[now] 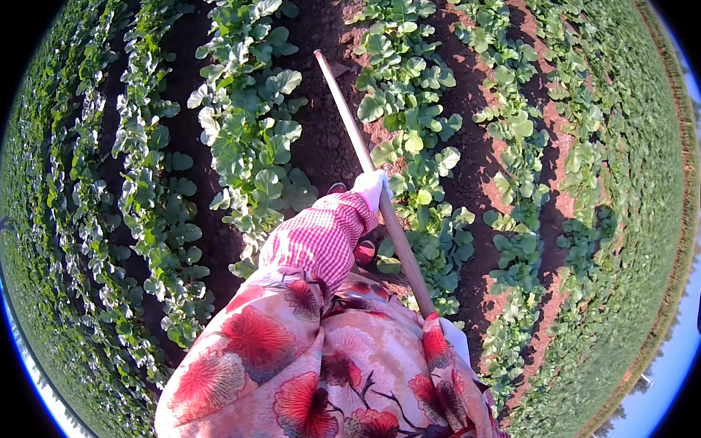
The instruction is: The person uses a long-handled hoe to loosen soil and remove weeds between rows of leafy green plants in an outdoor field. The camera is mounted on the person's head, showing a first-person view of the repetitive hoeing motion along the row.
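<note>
My left hand, in a white glove below a red-and-white checked sleeve, is closed around a long wooden handle. The handle slants from my right side up to the bare soil between two crop rows. Its far end lies by a flat blade-like piece, partly lost in the dark soil, so the tool looks like a hoe. My right hand is mostly covered by floral cloth at the lower right; only a white glove shows beside the handle's near end, and its fingers are hidden.
Rows of leafy green plants run up the view, with another row close to the handle's right. Dark soil furrows lie between them. A red shoe stands below my left hand. Trees and sky show at the right rim.
</note>
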### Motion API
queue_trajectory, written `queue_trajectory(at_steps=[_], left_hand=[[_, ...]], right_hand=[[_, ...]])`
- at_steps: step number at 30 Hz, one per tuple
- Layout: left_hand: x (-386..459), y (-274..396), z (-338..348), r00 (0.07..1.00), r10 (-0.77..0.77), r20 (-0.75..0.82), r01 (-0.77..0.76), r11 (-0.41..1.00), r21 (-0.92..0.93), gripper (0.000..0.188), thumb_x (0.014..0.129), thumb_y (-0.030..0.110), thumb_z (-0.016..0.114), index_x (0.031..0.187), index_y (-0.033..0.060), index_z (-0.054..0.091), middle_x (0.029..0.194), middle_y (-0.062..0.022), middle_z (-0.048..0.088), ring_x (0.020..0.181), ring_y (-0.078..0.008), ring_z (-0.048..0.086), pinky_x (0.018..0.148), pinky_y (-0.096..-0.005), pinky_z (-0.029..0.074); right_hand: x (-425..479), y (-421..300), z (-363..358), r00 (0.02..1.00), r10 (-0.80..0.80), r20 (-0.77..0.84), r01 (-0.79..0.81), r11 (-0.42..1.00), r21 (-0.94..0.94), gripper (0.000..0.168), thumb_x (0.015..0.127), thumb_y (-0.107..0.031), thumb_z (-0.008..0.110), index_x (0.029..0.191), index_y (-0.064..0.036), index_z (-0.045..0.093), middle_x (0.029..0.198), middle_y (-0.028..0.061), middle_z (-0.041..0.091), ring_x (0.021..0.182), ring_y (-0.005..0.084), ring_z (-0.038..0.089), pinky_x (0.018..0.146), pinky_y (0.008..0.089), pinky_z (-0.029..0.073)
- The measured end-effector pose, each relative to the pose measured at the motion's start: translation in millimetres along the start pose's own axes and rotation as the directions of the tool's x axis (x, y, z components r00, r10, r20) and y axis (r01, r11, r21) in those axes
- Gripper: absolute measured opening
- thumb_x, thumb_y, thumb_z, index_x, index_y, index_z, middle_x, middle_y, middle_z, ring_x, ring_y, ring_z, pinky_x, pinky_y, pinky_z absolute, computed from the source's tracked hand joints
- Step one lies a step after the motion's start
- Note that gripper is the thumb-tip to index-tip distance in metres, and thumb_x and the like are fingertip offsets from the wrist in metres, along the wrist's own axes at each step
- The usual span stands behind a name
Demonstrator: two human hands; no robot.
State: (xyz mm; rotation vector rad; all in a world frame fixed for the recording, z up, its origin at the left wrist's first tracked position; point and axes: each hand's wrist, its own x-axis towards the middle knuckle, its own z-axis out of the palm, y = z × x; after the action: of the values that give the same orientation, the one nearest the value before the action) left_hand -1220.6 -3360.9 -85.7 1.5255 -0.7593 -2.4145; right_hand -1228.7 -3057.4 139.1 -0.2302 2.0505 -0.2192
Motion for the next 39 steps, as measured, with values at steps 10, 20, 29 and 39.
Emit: queue_trajectory(at_steps=[10,20,29,39], left_hand=[[-61,-52,11,0.936,-0.228,-0.267,0.215,0.973,-0.080,0.010,0.078,0.012,0.053,0.081,0.0032,0.048,0.061,-0.0064,0.048,0.048,-0.0207,0.050,0.042,-0.0357,0.045],[-56,-13,30,0.899,-0.149,-0.412,0.209,0.972,0.104,0.013,0.077,0.011,0.054,0.082,0.0012,0.047,0.062,-0.0070,0.050,0.044,-0.0184,0.049,0.038,-0.0310,0.043],[8,107,30,0.944,0.140,-0.298,-0.111,0.988,0.111,0.013,0.073,0.010,0.053,0.069,-0.0026,0.051,0.058,-0.0091,0.051,0.043,-0.0213,0.051,0.043,-0.0325,0.044],[11,138,24,0.993,-0.042,-0.109,0.062,0.981,0.185,0.014,0.075,0.017,0.056,0.073,0.0035,0.054,0.063,-0.0080,0.055,0.055,-0.0205,0.056,0.052,-0.0378,0.049]], right_hand=[[-18,22,-19,0.992,0.110,0.056,-0.105,0.991,-0.084,0.042,0.083,-0.037,0.060,0.110,-0.006,0.057,0.081,0.0146,0.063,0.073,0.0211,0.060,0.066,0.0295,0.046],[16,45,-9,0.994,-0.011,0.112,-0.005,0.990,0.138,0.040,0.082,-0.035,0.059,0.107,-0.004,0.059,0.082,0.0121,0.063,0.072,0.0151,0.058,0.066,0.0279,0.046],[46,-75,-46,0.982,-0.168,0.089,0.152,0.975,0.162,0.034,0.084,-0.029,0.055,0.100,0.000,0.062,0.072,0.0056,0.060,0.066,0.0093,0.054,0.061,0.0250,0.043],[76,-230,-62,0.937,-0.335,0.103,0.276,0.886,0.372,0.024,0.086,-0.023,0.050,0.088,0.001,0.055,0.055,0.0016,0.048,0.049,0.0081,0.045,0.048,0.0244,0.036]])
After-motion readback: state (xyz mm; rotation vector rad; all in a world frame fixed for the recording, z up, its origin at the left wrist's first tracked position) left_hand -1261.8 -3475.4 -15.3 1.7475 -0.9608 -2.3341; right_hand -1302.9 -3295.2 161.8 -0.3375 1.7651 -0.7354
